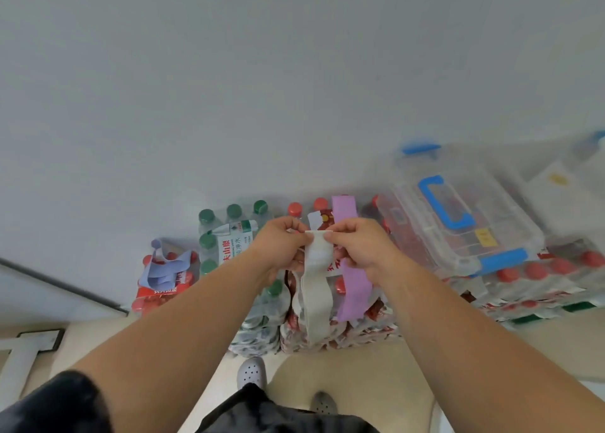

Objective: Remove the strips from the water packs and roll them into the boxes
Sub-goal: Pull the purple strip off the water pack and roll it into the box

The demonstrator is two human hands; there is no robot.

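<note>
A white strip [316, 288] hangs down over a red-capped water pack [330, 328]. My left hand [278, 249] and my right hand [361, 247] both pinch its top end, held just above the pack. A purple strip [352, 278] still wraps the same pack to the right of the white one. A blue strip [167, 269] lies loose on a smaller red-capped pack at the left. A clear box [458, 223] with a blue handle and blue latches sits shut on packs to the right.
A green-capped water pack [229, 236] stands between the two red ones, against the white wall. More red-capped packs [540, 275] are stacked under the clear box. Another clear container [563, 183] sits at far right. My feet in perforated shoes stand on the beige floor below.
</note>
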